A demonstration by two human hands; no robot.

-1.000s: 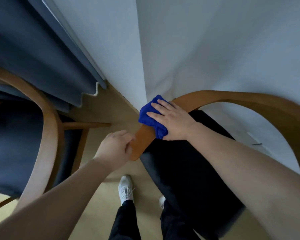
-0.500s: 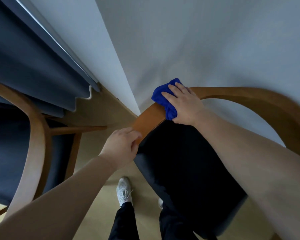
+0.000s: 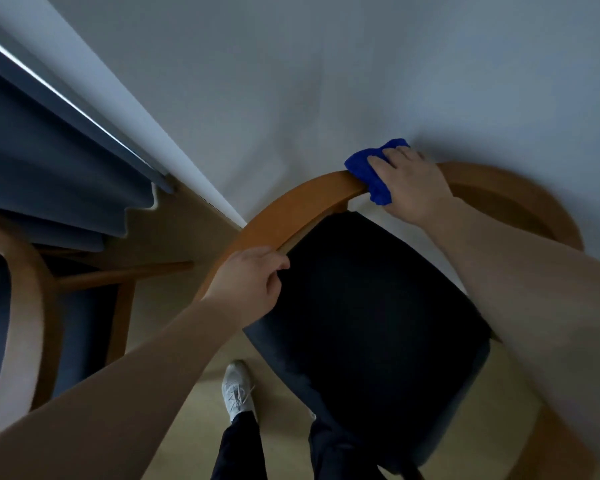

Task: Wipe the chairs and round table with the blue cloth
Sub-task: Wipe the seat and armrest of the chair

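Observation:
A chair with a curved wooden backrest rail (image 3: pixel 291 209) and a dark seat (image 3: pixel 368 306) stands against the white wall. My right hand (image 3: pixel 413 181) presses the blue cloth (image 3: pixel 371 174) onto the top of the rail, fingers curled over the cloth. My left hand (image 3: pixel 250 282) grips the near end of the same rail, thumb at the seat's edge. The round table is not in view.
A second wooden chair (image 3: pixel 32 306) with a blue seat stands at the left, close to a dark blue curtain (image 3: pixel 49 168). The white wall (image 3: pixel 326 81) runs right behind the rail. My white shoe (image 3: pixel 238 389) rests on the beige floor below.
My right hand has slid the cloth along the rail to the right, away from my left hand. The left hand has kept its hold on the rail's end.

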